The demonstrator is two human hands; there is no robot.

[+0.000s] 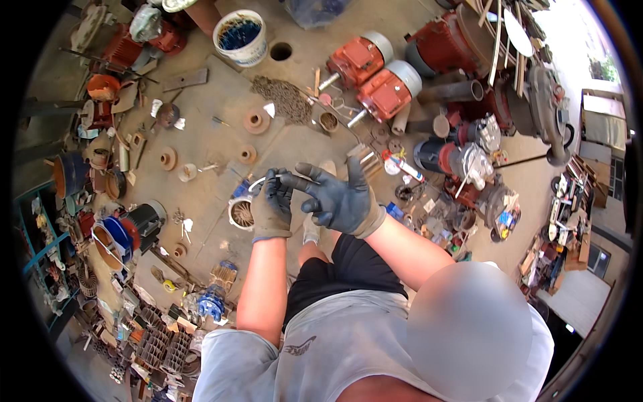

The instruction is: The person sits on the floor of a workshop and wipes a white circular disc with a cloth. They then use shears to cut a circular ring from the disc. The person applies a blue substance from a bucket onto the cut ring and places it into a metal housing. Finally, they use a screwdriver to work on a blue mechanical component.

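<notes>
My left hand (272, 204), in a dark-coated work glove with a tan cuff, is closed with its fingers curled in. A thin, pale curved strip (256, 183) sticks out from its fingers; the rest of it is hidden in the grip. Beside it my right hand (340, 199), gloved the same way, has its fingers spread. Its index finger reaches across to the left hand's fingertips and seems to touch them. Beyond the left hand, a blue machine part with a round, finned opening (241, 213) stands on the floor.
Two red electric motors (386, 90) lie at the far right. A white bucket (240, 57) of dark stuff stands by a floor hole (281, 51). Flanged rusty rings (256, 121) dot the floor. A blue pump (211, 301) lies near left; parts heap along both sides.
</notes>
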